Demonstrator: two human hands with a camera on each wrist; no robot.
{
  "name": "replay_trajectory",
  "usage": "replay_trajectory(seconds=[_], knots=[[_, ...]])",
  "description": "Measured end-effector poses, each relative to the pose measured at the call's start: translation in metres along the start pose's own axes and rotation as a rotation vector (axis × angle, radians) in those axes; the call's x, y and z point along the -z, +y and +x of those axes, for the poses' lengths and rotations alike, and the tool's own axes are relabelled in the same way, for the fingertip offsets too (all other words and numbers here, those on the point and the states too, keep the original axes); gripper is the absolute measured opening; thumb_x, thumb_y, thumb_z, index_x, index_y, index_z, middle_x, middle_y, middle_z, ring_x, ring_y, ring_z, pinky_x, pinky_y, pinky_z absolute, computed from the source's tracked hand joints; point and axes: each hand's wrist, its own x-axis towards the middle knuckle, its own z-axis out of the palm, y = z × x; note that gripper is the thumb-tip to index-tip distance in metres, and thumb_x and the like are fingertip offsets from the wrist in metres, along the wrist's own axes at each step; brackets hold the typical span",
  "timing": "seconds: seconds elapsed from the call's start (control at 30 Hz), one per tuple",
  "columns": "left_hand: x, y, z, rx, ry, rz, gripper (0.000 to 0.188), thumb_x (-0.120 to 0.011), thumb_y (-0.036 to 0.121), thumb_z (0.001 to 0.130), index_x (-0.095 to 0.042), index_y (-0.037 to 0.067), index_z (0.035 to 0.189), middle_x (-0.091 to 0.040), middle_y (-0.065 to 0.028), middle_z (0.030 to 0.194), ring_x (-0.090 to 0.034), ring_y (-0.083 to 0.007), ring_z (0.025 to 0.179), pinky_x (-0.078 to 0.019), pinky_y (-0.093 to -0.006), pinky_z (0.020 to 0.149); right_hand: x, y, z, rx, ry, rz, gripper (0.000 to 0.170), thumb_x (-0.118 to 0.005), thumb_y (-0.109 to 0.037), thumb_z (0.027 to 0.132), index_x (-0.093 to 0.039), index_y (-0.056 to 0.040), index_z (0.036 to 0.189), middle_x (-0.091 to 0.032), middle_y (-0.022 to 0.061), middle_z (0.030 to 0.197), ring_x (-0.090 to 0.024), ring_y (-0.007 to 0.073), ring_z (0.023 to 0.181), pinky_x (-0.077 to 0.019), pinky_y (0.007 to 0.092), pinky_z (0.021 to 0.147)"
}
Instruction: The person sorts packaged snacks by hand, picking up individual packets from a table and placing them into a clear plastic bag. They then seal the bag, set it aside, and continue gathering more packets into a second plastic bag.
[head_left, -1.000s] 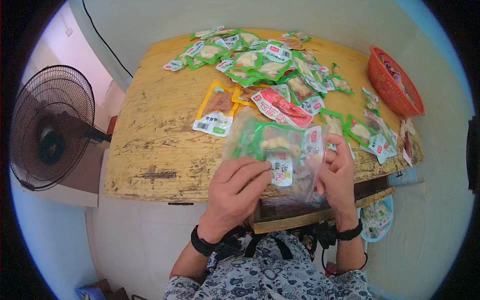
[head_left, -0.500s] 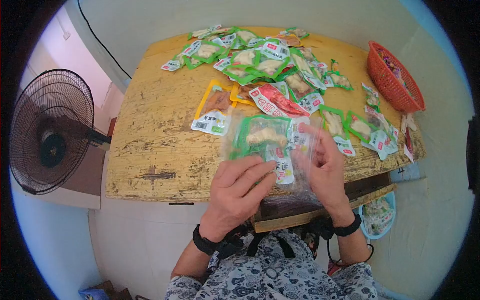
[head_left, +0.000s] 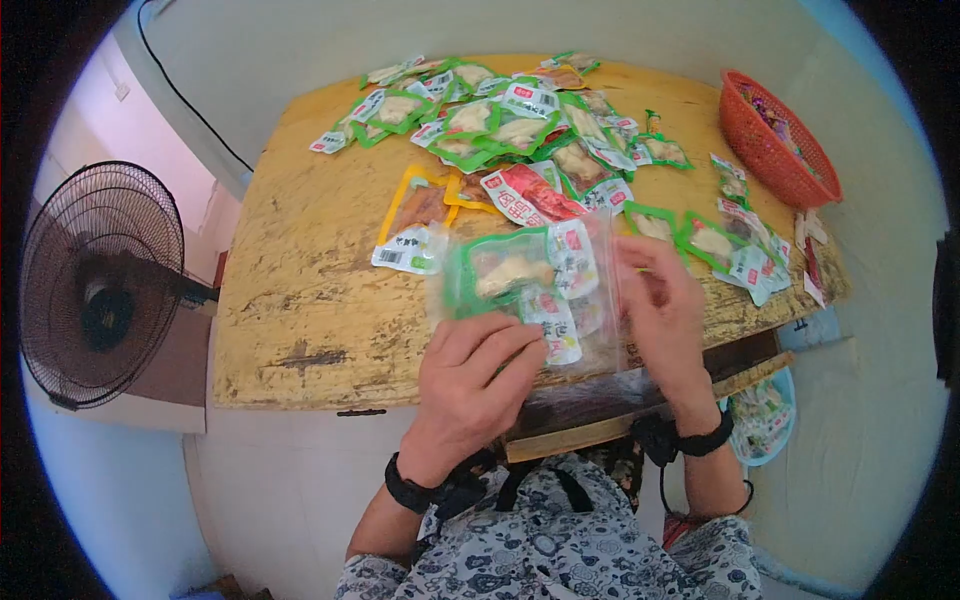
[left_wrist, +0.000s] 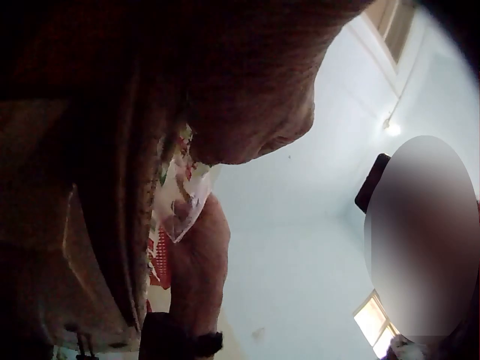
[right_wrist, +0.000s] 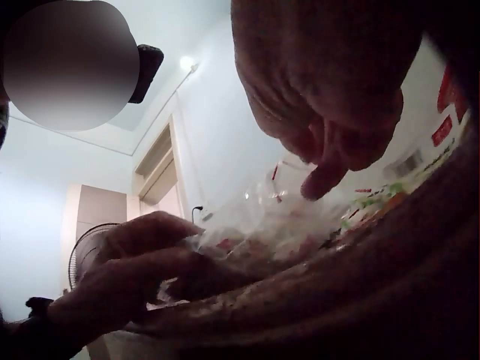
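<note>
A clear plastic bag (head_left: 600, 335) lies at the table's near edge, with green-bordered snack packets (head_left: 510, 275) inside; the pale food in them looks like chicken feet. My left hand (head_left: 475, 380) holds the bag's near left side, fingers over the plastic and thumb hidden beneath. At the bag's right edge my right hand (head_left: 665, 310) has its fingers bent and pinches the plastic. The right wrist view shows the right hand (right_wrist: 330, 97) above the crinkled bag, and the left hand (right_wrist: 142, 259) at its other side.
A pile of green-edged packets (head_left: 520, 130) covers the table's back. Nearer lie an orange packet (head_left: 415, 215) and a red one (head_left: 530, 195). A red basket (head_left: 775, 140) stands at right, above a half-open drawer (head_left: 590, 430). A fan (head_left: 105, 285) stands left.
The bag has turned flatter, its packets now facing up. My right hand has slid along the bag's right edge; the left stays on the near side.
</note>
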Motion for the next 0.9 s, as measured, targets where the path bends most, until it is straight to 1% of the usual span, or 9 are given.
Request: replay_trajectory(seconds=[0.1,0.2,0.3,0.4,0.53,0.63,0.73,0.83,0.9], knots=[[0.010,0.008,0.004,0.048,-0.058,-0.026,0.038,-0.082,0.011,0.072,-0.073,0.007,0.109,-0.072,-0.0068,0.112,-0.066,-0.0294,0.103,-0.0531,-0.0419,0.086,0.025,0.008,-0.009,0.012,0.144,0.012,0.035,-0.062,-0.018,0.103,-0.058,-0.0039,0.134,-0.068,0.0030,0.097,-0.057,0.0083,0.073,-0.0494,0.0259,0.066],[0.028,0.016,0.017,0.076,-0.087,-0.054,0.042,-0.083,0.014,0.075,-0.071,0.006,0.114,-0.071,-0.0092,0.114,-0.065,-0.0313,0.104,-0.0524,-0.0439,0.089,0.039,0.019,-0.030,0.000,0.062,-0.066,0.040,-0.065,-0.027,0.100,-0.059,-0.0038,0.132,-0.069,0.0050,0.096,-0.059,0.0115,0.072,-0.0502,0.0296,0.068],[0.049,0.009,0.037,0.037,-0.086,-0.033,0.042,-0.081,0.014,0.079,-0.070,0.005,0.118,-0.070,-0.0120,0.116,-0.065,-0.0336,0.105,-0.0511,-0.0454,0.093,0.040,0.006,-0.048,-0.029,-0.010,-0.279,0.048,-0.074,-0.031,0.092,-0.060,-0.0040,0.129,-0.067,0.0084,0.094,-0.059,0.0153,0.073,-0.0500,0.0315,0.069],[0.063,-0.001,0.081,0.004,-0.181,0.025,0.040,-0.079,0.011,0.081,-0.070,0.004,0.119,-0.069,-0.0138,0.116,-0.064,-0.0362,0.106,-0.0506,-0.0476,0.096,0.036,-0.009,-0.057,-0.076,-0.085,-0.508,0.053,-0.080,-0.037,0.085,-0.062,-0.0046,0.123,-0.064,0.0116,0.094,-0.062,0.0224,0.077,-0.0514,0.0358,0.071],[0.031,-0.029,0.116,-0.043,-0.318,-0.106,0.048,-0.072,0.020,0.090,-0.062,0.006,0.135,-0.068,-0.0179,0.120,-0.060,-0.0393,0.115,-0.0482,-0.0492,0.103,0.024,0.006,-0.056,0.203,-0.016,-0.710,0.044,-0.083,-0.037,0.081,-0.065,-0.0058,0.107,-0.062,0.0119,0.096,-0.063,0.0310,0.089,-0.0521,0.0424,0.073],[-0.009,-0.054,0.126,0.011,-0.527,-0.147,0.059,-0.068,0.023,0.091,-0.053,0.007,0.146,-0.069,-0.0183,0.120,-0.060,-0.0363,0.118,-0.0474,-0.0472,0.104,0.019,0.011,-0.054,0.240,0.024,-0.686,0.037,-0.083,-0.032,0.079,-0.065,-0.0066,0.098,-0.061,0.0119,0.097,-0.062,0.0335,0.095,-0.0519,0.0447,0.074],[-0.035,-0.070,0.138,0.113,-0.652,-0.237,0.066,-0.068,0.022,0.090,-0.048,0.008,0.151,-0.071,-0.0146,0.111,-0.064,-0.0272,0.109,-0.0508,-0.0411,0.097,0.021,0.018,-0.050,0.242,-0.007,-0.569,0.030,-0.082,-0.025,0.079,-0.064,-0.0064,0.095,-0.061,0.0115,0.096,-0.061,0.0334,0.096,-0.0516,0.0444,0.075],[-0.046,-0.079,0.147,0.267,-0.795,-0.299,0.060,-0.071,0.020,0.087,-0.056,0.008,0.144,-0.071,-0.0088,0.101,-0.064,-0.0175,0.094,-0.0522,-0.0338,0.086,0.020,0.026,-0.047,0.243,-0.021,-0.478,0.025,-0.079,-0.019,0.081,-0.063,-0.0055,0.094,-0.062,0.0111,0.092,-0.062,0.0333,0.091,-0.0517,0.0438,0.076],[-0.040,-0.087,0.153,0.216,-0.778,-0.422,0.055,-0.074,0.017,0.085,-0.060,0.005,0.137,-0.070,-0.0054,0.096,-0.063,-0.0136,0.088,-0.0515,-0.0306,0.081,0.019,0.032,-0.045,0.204,0.009,-0.408,0.022,-0.078,-0.017,0.084,-0.063,-0.0042,0.093,-0.063,0.0110,0.088,-0.064,0.0311,0.086,-0.0521,0.0418,0.075]])
